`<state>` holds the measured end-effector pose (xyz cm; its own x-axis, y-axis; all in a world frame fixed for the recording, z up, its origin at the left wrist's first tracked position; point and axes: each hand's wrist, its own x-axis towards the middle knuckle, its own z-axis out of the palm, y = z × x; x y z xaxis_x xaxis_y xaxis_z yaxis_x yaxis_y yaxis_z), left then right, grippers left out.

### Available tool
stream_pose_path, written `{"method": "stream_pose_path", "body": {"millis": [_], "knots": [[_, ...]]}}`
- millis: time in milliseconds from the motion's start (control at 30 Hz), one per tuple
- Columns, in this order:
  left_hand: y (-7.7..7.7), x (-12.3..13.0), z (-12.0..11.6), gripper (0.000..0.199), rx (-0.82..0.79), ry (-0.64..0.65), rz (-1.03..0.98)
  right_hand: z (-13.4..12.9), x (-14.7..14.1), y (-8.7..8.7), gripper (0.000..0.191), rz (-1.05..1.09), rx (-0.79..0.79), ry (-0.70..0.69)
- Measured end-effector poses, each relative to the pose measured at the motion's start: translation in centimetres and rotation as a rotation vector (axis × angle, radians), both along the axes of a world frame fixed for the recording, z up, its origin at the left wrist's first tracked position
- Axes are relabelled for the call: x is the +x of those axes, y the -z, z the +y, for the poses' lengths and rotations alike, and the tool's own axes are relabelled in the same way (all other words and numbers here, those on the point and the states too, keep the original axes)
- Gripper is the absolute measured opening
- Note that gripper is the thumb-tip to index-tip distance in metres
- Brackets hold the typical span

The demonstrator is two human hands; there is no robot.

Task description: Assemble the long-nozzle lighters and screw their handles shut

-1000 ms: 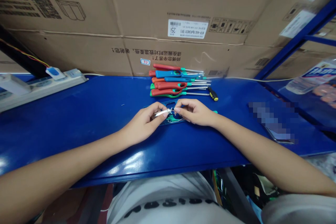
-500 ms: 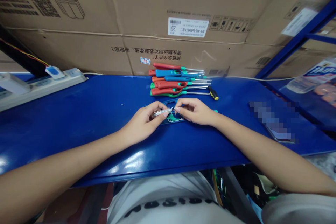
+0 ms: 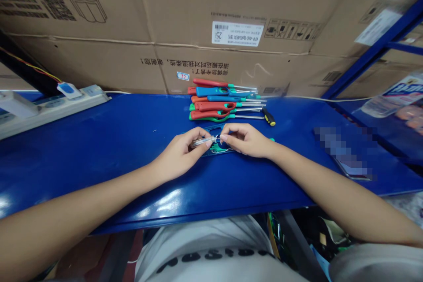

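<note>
My left hand (image 3: 183,150) is closed around a clear lighter fuel tank (image 3: 198,142), its white-fitted end pointing right. My right hand (image 3: 246,140) is closed in a pinch at that end, fingertips at a small white piece or thin tube (image 3: 217,138) too small to tell. Under both hands lies an opened blue lighter shell (image 3: 206,154) with a green part (image 3: 218,148) and a thin white line (image 3: 224,150) in it; my fingers cover part of it. Just behind lies a pile of lighters (image 3: 214,106) with red, blue and green handles and metal barrels.
A black and yellow screwdriver (image 3: 269,117) lies right of the pile. A small pin (image 3: 154,131) rests left on the blue table (image 3: 99,163). A power strip (image 3: 59,106) is at far left, a blurred-out flat item (image 3: 345,154) at right. A large carton (image 3: 115,48) stands behind.
</note>
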<state>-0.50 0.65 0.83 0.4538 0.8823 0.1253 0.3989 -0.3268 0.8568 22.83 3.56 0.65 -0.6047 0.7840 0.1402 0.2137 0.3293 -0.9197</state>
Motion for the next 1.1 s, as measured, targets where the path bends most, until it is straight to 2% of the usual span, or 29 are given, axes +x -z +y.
{"method": "stream_pose_path", "body": {"millis": [1100], "knots": [[-0.01,0.23,-0.19,0.028,0.027,0.029,0.011,0.16,-0.11,0.45,0.033,-0.029,0.079,0.000]]}}
